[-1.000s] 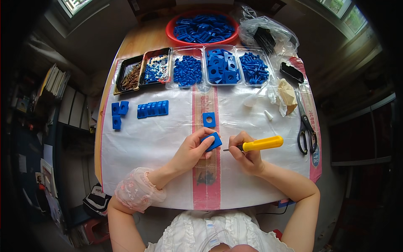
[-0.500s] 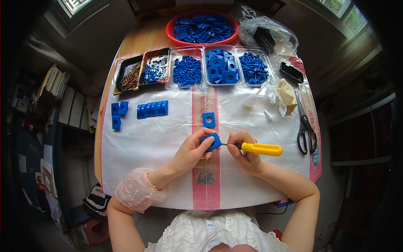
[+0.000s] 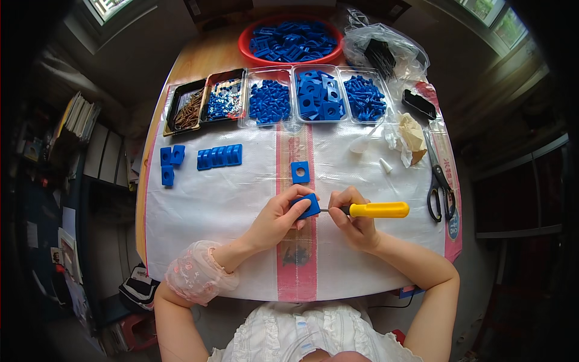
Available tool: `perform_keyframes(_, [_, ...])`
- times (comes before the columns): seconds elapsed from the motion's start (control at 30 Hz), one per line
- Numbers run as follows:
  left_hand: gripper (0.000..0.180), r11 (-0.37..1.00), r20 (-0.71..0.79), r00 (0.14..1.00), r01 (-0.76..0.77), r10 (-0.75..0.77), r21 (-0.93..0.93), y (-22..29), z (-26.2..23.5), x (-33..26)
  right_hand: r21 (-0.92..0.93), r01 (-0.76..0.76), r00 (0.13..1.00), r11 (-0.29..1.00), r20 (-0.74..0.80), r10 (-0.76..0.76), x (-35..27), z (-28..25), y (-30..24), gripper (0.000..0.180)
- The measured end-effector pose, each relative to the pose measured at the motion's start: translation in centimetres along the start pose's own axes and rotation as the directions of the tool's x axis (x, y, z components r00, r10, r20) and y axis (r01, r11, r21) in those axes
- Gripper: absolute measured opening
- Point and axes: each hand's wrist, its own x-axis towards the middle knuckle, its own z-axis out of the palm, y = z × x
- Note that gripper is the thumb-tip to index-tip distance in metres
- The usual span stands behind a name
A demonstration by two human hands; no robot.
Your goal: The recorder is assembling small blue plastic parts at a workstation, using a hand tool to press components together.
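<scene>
Sitting at a rounded wooden table [image 3: 181, 60] draped with a white woven plastic sheet [image 3: 211, 205], glossy and creased, with a pink stripe running down its middle. Leaving a broad bare stretch of sheet to the left of the hands and a narrower one to the right, ending just short of black-handled scissors [image 3: 439, 187] lying along the sheet's right border.

Pinching a small blue plastic block [image 3: 309, 206] in the left hand [image 3: 274, 220], fingers closed tight around it, just above the stripe near the table's front half. Gripping a screwdriver [image 3: 368, 210] in the right hand [image 3: 356, 223], fingers wrapped firmly around the black collar, the smooth yellow handle sticking out to the right and the thin metal shaft meeting the block's side.

Lying flat just beyond the hands, 1 square blue plate [image 3: 300, 172] with a round hole. Resting farther left, a row of joined blue blocks [image 3: 219, 157] and 3 loose blue blocks [image 3: 169, 164].

Lining the far edge, 2 dark trays [image 3: 205, 99] and 3 clear trays [image 3: 316, 93] of small blue parts, behind them a round red basin [image 3: 244, 42] heaped with blue pieces and a crinkled clear bag [image 3: 386, 51].
</scene>
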Motion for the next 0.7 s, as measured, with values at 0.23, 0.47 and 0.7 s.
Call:
perform_keyframes(0.23, [0.017,0.999,0.029,0.999,0.026,-0.026,0.023,0.3,0.1,-0.1,-0.114,0.070,0.997,0.991,0.019,-0.068,0.2,0.1,-0.4,0.015])
perform_keyframes(0.47, [0.019,0.990,0.003,0.999,0.053,-0.053,-0.128,0.1,-0.2,0.0,-0.149,0.164,0.982,0.975,-0.066,-0.176,0.9,-0.2,-0.8,0.016])
perform_keyframes(0.7, [0.021,0.995,-0.014,1.000,-0.010,0.008,-0.098,0.1,0.2,0.5,-0.609,0.142,0.973,0.781,-0.058,-0.222,4.6,-3.9,-6.8,0.018])
